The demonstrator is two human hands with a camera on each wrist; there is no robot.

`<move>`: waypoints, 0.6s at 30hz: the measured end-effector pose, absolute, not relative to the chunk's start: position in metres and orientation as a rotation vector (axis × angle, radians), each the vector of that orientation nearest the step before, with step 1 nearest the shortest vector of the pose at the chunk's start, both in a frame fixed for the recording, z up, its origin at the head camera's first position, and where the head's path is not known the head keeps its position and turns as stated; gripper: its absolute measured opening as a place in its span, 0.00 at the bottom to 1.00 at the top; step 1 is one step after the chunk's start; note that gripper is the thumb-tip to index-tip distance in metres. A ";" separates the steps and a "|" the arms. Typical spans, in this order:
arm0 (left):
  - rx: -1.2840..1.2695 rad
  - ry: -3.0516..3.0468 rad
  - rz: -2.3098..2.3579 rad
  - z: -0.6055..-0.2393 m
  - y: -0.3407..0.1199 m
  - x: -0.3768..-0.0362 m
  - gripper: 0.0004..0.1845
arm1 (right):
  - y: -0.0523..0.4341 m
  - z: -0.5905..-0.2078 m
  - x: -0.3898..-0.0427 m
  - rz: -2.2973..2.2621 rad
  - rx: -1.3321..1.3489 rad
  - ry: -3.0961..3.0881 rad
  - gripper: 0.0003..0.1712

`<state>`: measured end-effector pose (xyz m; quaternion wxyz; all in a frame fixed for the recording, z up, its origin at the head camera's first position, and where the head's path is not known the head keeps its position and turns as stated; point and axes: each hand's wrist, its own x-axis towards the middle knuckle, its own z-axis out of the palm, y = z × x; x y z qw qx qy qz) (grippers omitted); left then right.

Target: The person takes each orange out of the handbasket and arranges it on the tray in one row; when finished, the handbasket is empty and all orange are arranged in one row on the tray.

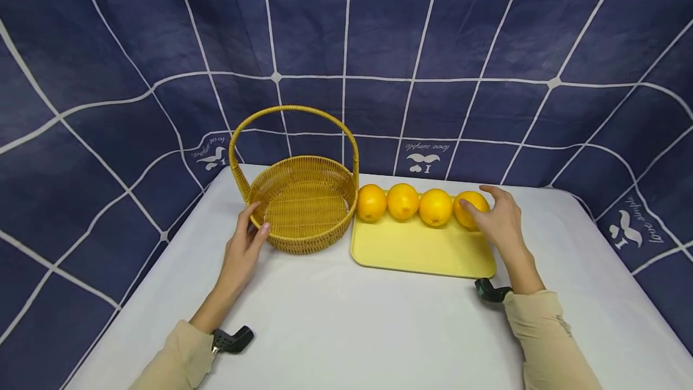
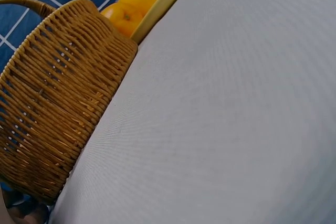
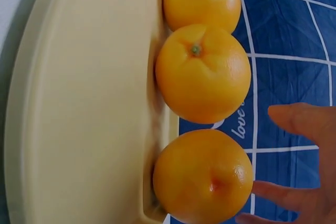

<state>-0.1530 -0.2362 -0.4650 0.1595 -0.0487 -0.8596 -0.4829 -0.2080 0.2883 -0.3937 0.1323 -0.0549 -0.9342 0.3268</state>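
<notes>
In the head view a wicker basket (image 1: 303, 245) with a tall arched handle stands on the left, with nothing in it. My left hand (image 1: 240, 251) is at its left side, thumb and forefinger spread against the rim; its fingers are mostly hidden in the left wrist view. To the right, a yellow tray (image 1: 422, 251) bears several oranges in a row along its back edge. By the rightmost orange (image 3: 202, 177), my right hand (image 1: 500, 221) has its thumb and fingers spread. In the right wrist view the thumb stands apart from the orange, while a fingertip is close to its side.
A white cloth (image 1: 346, 324) covers the table. Behind and beside it hangs a dark blue curtain (image 1: 390, 35) with white grid lines. The basket's right side is close against the tray and the leftmost orange (image 1: 371, 202). Each wrist carries a small black device (image 1: 234, 339).
</notes>
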 end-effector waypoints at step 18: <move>-0.048 -2.345 -1.117 -0.445 -0.219 -0.149 0.31 | 0.283 -0.387 -0.199 0.886 0.005 -2.686 0.46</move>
